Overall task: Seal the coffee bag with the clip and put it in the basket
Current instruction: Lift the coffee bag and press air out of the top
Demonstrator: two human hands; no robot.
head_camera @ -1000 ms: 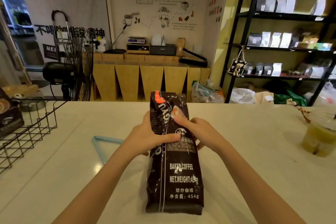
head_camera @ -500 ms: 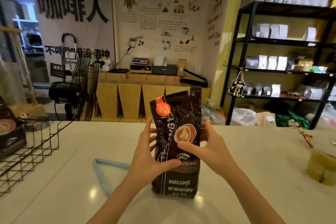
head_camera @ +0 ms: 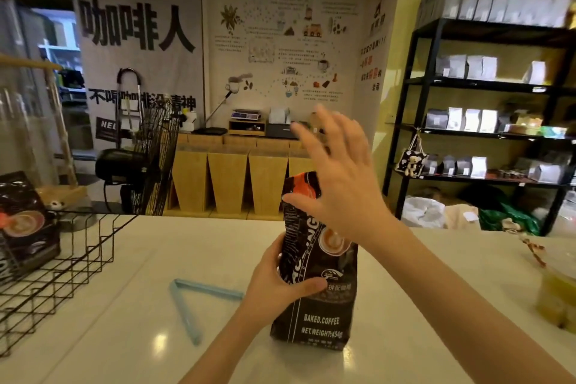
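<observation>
Standing upright on the glossy white counter (head_camera: 405, 305), the tall black foil coffee bag (head_camera: 314, 284) was my landmark, its crinkled film catching the light. My left hand (head_camera: 274, 284) gripped it around the middle, thumb across the front and fingers wrapped behind its left edge. My right hand (head_camera: 339, 184) hung above and in front of the bag's upper part, fingers spread wide and blurred, holding nothing; I could not tell whether its palm touched the foil.

White print low on the bag read "BAKED.COFFEE" and "NET.WEIGHT:454g", with Chinese characters above that and large slanted letters partly hidden by my thumb. A round latte-art picture sat under my right wrist, and an orange patch marked the top corner.

Left of the bag, apart from it, the pale blue plastic clip (head_camera: 193, 305) lay flat on the counter, its two slim arms splayed into a V. Farther left stood the black wire basket (head_camera: 68, 265), an open grid, with another black coffee bag (head_camera: 28, 227) upright inside.

Right of the bag, at the counter's edge, sat a clear plastic cup of yellowish drink (head_camera: 558, 296).
</observation>
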